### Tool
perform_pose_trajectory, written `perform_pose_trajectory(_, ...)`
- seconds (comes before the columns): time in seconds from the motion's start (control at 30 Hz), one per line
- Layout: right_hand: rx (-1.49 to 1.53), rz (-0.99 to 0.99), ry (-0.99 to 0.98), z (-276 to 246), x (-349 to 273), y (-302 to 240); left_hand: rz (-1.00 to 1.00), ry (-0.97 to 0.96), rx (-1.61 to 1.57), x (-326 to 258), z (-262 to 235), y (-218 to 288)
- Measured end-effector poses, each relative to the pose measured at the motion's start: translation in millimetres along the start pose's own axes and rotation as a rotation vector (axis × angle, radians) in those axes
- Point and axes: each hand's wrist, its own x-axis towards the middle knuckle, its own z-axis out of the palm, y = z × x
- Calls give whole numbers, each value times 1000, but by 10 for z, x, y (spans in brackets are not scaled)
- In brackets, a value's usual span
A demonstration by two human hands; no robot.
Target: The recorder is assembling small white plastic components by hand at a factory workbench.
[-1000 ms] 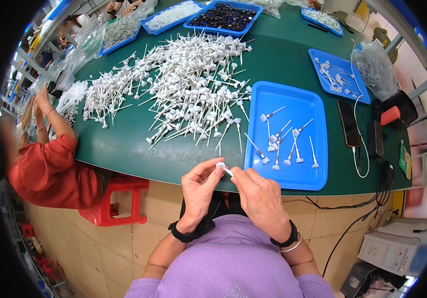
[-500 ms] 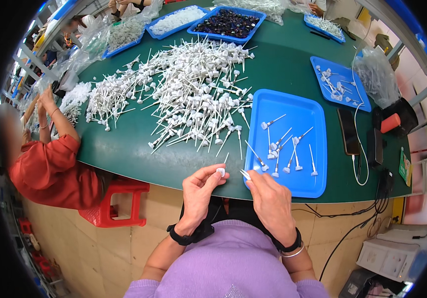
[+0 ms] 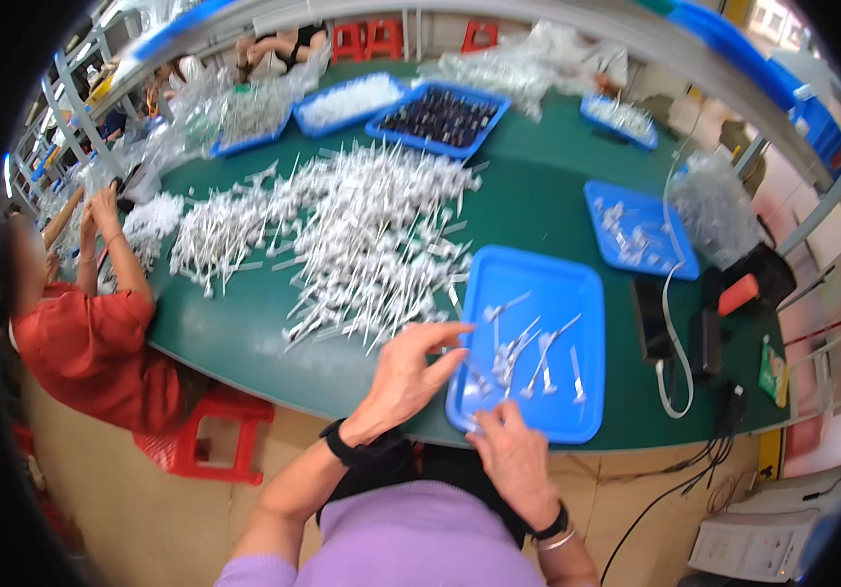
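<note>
My left hand (image 3: 409, 380) reaches over the left edge of a blue tray (image 3: 589, 342), thumb and fingers apart with nothing visible between them. Inside the tray lie several thin sticks with white block-like heads (image 3: 545, 383). Motion blurs one such piece (image 3: 480, 380) beside my left fingertips. At the tray's near edge my right hand (image 3: 516, 452) is closed in a pinch; what its fingers hold is too blurred to make out. A large heap of the same white-headed sticks (image 3: 366, 240) covers the green table (image 3: 273, 367) to the left of the tray.
Farther back stand blue trays with white pieces (image 3: 350, 101) and dark pieces (image 3: 440, 119). Another blue tray (image 3: 626, 252), a phone (image 3: 651, 318) and a white cable (image 3: 668, 323) lie right. A person in a red shirt (image 3: 88, 342) sits left, by a red stool (image 3: 220, 430).
My left hand has moved right to the tray, its fingers opened, and the white-headed stick is no longer in them. My right hand stays pinched near the tray. The whole view has shifted.
</note>
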Motion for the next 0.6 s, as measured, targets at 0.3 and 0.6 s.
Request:
perform_pose_trajectory(0.3, -8, -90, 46, 104, 5, 167, 208, -76, 971, 414, 140, -635)
perform_pose_trajectory(0.6, 47, -55, 95, 93, 136, 259, 230, -98, 845, 385, 170, -593)
